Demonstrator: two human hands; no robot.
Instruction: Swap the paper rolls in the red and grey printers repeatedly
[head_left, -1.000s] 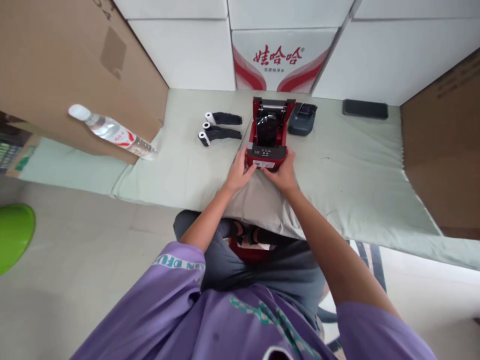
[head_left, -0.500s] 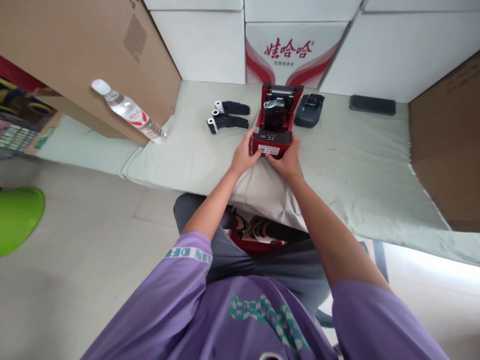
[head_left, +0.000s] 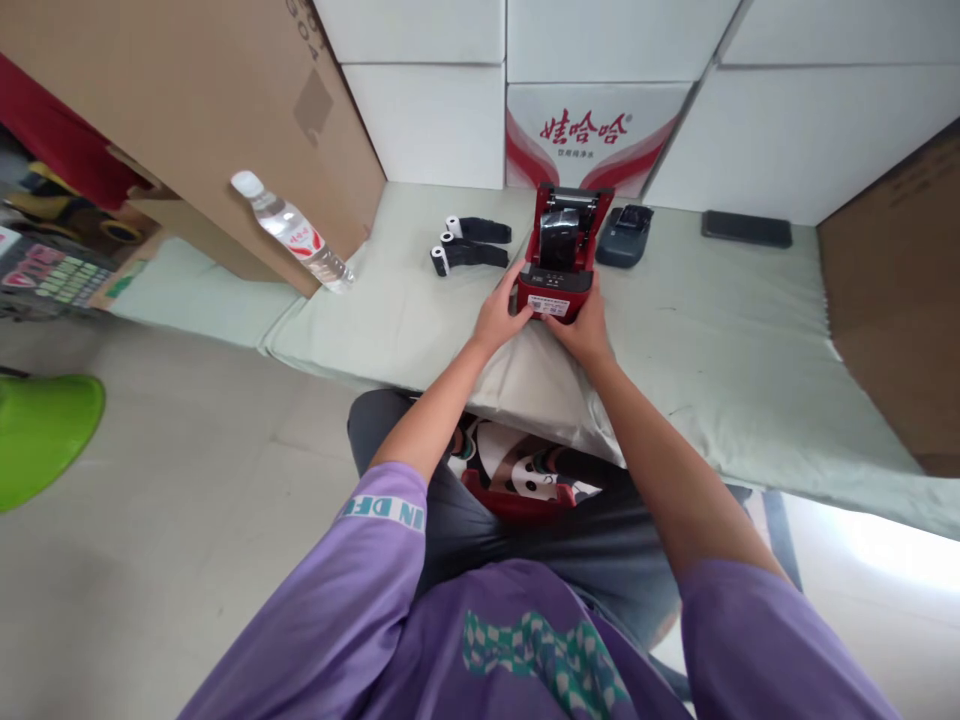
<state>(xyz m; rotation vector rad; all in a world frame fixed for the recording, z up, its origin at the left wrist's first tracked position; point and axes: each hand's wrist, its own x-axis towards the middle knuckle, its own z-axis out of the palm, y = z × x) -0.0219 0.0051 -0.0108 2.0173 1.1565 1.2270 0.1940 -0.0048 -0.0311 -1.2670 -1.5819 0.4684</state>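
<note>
A red and black label printer (head_left: 555, 303) stands on the cloth-covered table with its lid raised toward the back. Inside its bay lies something black and shiny (head_left: 559, 238). My left hand (head_left: 501, 312) grips the printer's left front side, thumb on the front face near a white sticker. On the opposite side my right hand (head_left: 587, 322) holds it in the same way, its thumb also by the sticker. Some fingers of both hands are hidden behind the casing. To the left lie three black rolls with white ends (head_left: 472, 243). A dark blue-grey handheld device (head_left: 624, 238) sits just right of the printer.
A water bottle (head_left: 300, 238) leans against a large cardboard box (head_left: 225, 130) at left. White cartons (head_left: 427, 125) line the back of the table. A black flat phone-like object (head_left: 746, 229) lies at right, near another cardboard box (head_left: 892, 300). A green chair (head_left: 45, 435) is at far left.
The camera view has shifted, so the table and its things appear slightly farther right and lower. Both hands stay on the printer, whose lid is still raised.
</note>
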